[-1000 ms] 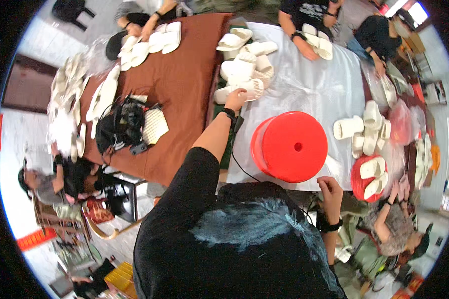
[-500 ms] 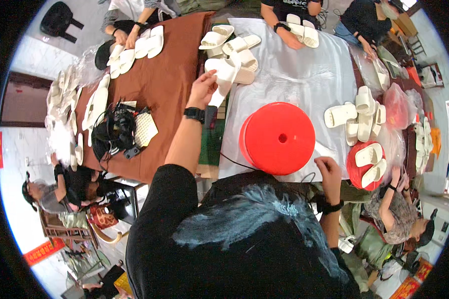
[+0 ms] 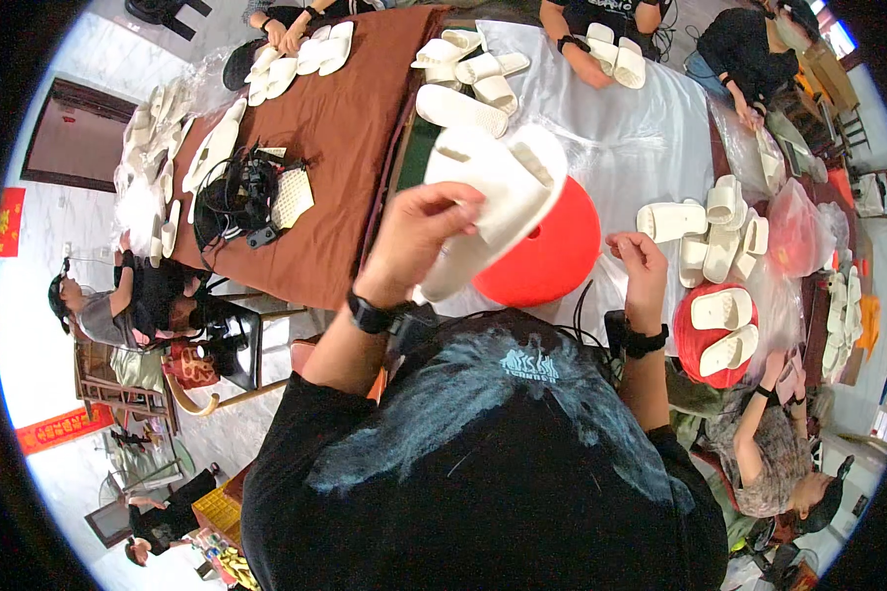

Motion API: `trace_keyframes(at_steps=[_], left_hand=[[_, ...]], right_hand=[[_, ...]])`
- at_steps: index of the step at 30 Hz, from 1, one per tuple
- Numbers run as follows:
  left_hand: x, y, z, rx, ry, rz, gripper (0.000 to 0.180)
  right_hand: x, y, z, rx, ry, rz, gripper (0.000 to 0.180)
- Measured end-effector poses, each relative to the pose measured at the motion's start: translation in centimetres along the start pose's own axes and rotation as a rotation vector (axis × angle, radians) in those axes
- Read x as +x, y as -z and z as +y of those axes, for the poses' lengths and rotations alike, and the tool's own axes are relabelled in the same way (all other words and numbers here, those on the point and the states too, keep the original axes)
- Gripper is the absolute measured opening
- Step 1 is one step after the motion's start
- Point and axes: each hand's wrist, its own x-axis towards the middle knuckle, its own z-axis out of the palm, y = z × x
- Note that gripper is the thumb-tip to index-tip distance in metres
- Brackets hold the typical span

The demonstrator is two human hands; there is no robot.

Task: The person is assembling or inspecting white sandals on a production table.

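- Holding a white slipper [image 3: 498,192] between thumb and fingers, the left hand [image 3: 424,236] has it tilted in front of a red stool [image 3: 552,261]; the slipper hides part of the stool's top.
- Near the stool's right side, the right hand [image 3: 646,271] has fingers curled toward the thumb; I cannot tell whether the tips touch.
- Beyond, a pile [image 3: 463,74] of slippers lies on a pale sheet [image 3: 601,138]; leftward, black gear [image 3: 241,197] rests on brown cloth [image 3: 355,148].
- Rightward, another pile [image 3: 724,236] sits beside a pink bag [image 3: 796,236]; nearer, a pair [image 3: 724,313] lies on a round red stand [image 3: 689,340].
- Across the table, a co-worker's hand [image 3: 589,69] is beside more slippers [image 3: 616,57].
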Motion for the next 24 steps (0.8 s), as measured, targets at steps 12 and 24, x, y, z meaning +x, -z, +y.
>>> trace_keyframes(at_steps=[12,24], left_hand=[[0.1,-7.1,-9.7,0.413,0.142,-0.344,0.033],[-1.9,9.0,-11.8,1.02,-0.026,0.235,0.043]], right_hand=[[-1.4,1.0,4.5,0.206,-0.129,-0.138,0.016],[-0.6,-0.5,4.7,0.029,0.024,-0.213,0.015]])
